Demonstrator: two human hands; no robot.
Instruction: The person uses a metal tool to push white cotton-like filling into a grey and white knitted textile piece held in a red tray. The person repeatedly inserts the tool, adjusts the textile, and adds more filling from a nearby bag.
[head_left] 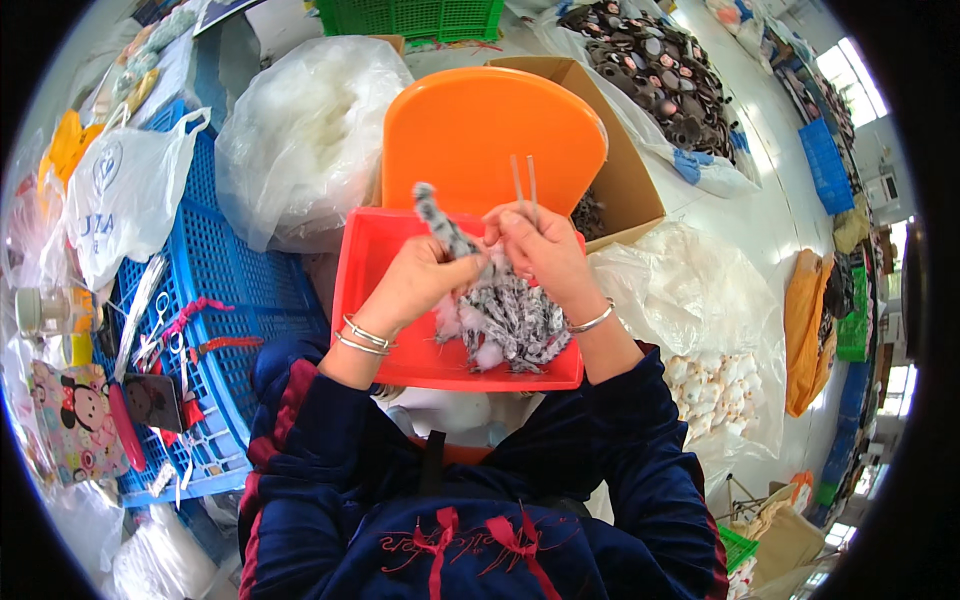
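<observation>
Shows at the left of the frame a blue plastic basket [270, 295], with scissors [160, 310] lying on it and a white carrier bag [122, 205] over its upper part. Further right, toward the upper left, shows a clear bag [305, 145] of white stuffing. Near the centre, pinches a fuzzy grey-and-white piece [438, 215] between thumb and fingers of the left hand [428, 272], free end pointing up and to the left, above the red tray [362, 260]. Just to the right, closes the fingers of the right hand [548, 255] on a thin tool [532, 180], two narrow ends sticking up. Has both hands close together at the piece's lower end; cannot tell whether the fingertips touch. Below the hands, inside the tray, shows a heap of similar fuzzy strips [520, 325] with white fluff [488, 355]. At upper centre, shows an orange chair [490, 120], then a cardboard box [628, 185]. At right of centre, shows small pale pieces [712, 395] in clear plastic [690, 280].
</observation>
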